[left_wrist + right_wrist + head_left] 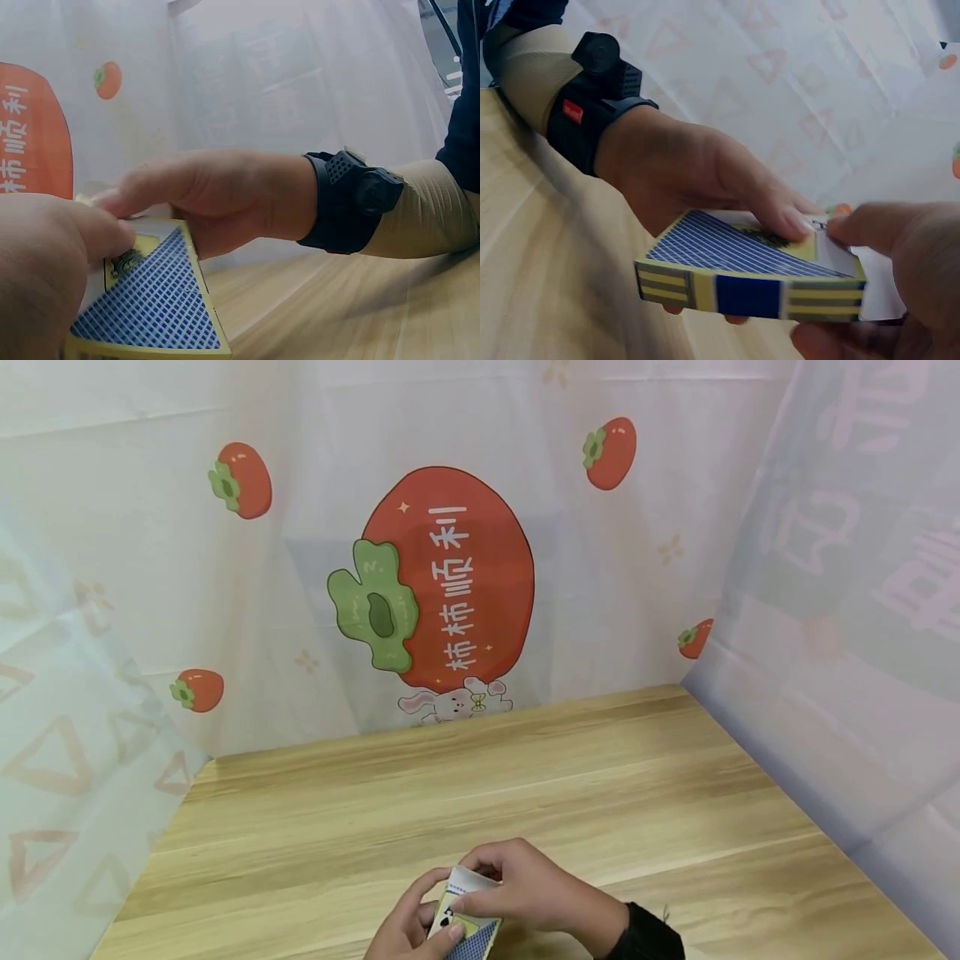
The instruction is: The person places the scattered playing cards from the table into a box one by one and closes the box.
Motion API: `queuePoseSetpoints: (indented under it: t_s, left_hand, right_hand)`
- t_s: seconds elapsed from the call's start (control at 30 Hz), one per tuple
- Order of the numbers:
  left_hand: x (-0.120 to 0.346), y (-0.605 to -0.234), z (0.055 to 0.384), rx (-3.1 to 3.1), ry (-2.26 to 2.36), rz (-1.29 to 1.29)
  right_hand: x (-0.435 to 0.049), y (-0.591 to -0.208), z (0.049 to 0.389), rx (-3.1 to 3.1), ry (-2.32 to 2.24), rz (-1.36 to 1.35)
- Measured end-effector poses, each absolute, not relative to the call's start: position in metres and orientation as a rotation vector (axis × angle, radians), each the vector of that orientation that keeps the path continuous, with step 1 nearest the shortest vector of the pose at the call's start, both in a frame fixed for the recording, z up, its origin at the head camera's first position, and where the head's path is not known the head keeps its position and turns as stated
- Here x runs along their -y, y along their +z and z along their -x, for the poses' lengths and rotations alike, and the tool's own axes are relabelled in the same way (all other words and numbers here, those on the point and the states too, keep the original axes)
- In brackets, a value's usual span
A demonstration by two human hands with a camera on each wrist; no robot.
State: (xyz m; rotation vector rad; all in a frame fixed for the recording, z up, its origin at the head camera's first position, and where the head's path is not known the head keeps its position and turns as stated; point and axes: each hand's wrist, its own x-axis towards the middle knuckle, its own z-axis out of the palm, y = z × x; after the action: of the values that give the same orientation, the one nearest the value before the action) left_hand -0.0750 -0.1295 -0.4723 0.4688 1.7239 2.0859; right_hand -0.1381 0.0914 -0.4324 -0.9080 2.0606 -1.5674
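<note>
Both hands are on one playing-card box [474, 946] low in the head view, near the front of the table. The box has a blue lattice print, yellow edges and small black suit marks. My left hand [408, 927] grips its body, thumb on the printed face and fingers beneath, as the right wrist view shows. At the far end, my right hand [534, 889] pinches the box near a white end part [468, 880], with its thumb on top. In the right wrist view, the striped end panel [748, 296] faces the camera. The inside of the box is hidden.
A wood-grain table [420, 810] spreads out beyond the hands. White cloth [300, 410] printed with red persimmons stands behind it and along both sides. Dark bands with small cameras [367, 191] sit on the wrists.
</note>
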Motion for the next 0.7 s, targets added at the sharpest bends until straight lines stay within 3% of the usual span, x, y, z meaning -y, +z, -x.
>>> queuePoseSetpoints:
  t_s: [0.3,0.7]
  left_hand:
    - [0.1236,-0.4734,0.0727,-1.867,2.167,-0.461]
    - [0.1210,-0.4757,0.0708,-1.888,2.224,-0.638]
  right_hand:
    - [-0.0909,-0.4333,0.1369,-1.996,-1.693,0.904]
    - [-0.0903,-0.4326,0.1349,-2.121,-1.674,0.912]
